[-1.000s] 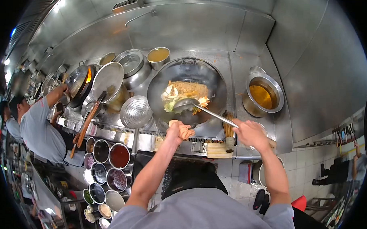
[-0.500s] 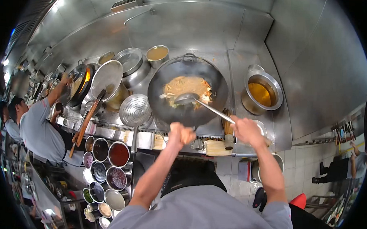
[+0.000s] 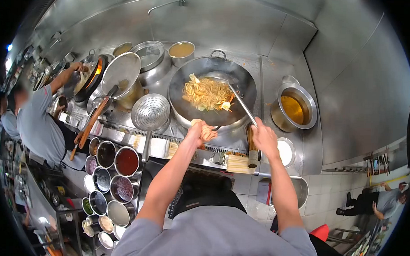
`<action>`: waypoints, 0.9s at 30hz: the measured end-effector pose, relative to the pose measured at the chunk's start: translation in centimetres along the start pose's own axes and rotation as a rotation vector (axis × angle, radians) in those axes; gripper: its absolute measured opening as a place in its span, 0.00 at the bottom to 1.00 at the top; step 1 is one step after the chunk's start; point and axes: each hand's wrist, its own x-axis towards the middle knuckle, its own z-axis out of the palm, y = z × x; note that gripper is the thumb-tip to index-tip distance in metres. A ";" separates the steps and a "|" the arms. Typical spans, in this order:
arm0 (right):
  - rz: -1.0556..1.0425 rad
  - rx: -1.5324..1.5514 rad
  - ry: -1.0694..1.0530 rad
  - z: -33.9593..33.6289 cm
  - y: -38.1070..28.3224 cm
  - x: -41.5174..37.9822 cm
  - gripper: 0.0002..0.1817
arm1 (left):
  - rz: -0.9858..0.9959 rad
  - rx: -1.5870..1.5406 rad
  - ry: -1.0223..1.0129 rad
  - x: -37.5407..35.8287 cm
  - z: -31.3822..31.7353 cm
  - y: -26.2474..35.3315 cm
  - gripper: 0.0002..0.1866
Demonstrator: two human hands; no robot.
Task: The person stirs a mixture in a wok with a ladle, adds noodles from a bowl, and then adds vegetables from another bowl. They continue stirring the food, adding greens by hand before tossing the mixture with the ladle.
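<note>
A large dark wok stands on the range in front of me, holding noodles mixed with pale vegetable pieces. My left hand is closed round a peach-coloured cloth at the wok's near rim; the near handle under it is mostly hidden. In my right hand is the long handle of a ladle. Its bowl lies in the wok, at the far side of the noodles. A bamboo brush stands just left of my right hand, and a white bowl sits beside it.
To the right is a metal pot of amber liquid. A perforated strainer and a mesh strainer are left of the wok. Several sauce and ingredient pots line the lower left. A co-worker handles another wok at far left.
The noodles have lifted and tumbled into a looser heap. The ladle's bowl has moved from the near side to the far side of the food. The view has shifted slightly.
</note>
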 end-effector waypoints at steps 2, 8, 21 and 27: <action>-0.035 -0.080 -0.117 1.4 -0.2 2.0 0.16 | 0.020 0.010 0.035 1.7 -0.2 0.2 0.14; -0.162 -0.382 -0.225 -2.6 -0.3 2.2 0.15 | 0.140 -0.043 0.117 2.0 -0.1 0.5 0.08; -0.228 -0.484 -0.317 -5.0 -1.7 3.1 0.18 | 0.139 -0.014 0.143 3.0 -0.8 0.1 0.08; -0.198 -0.359 -0.314 -0.3 -2.4 4.9 0.16 | 0.227 0.033 0.262 1.7 0.5 -1.0 0.10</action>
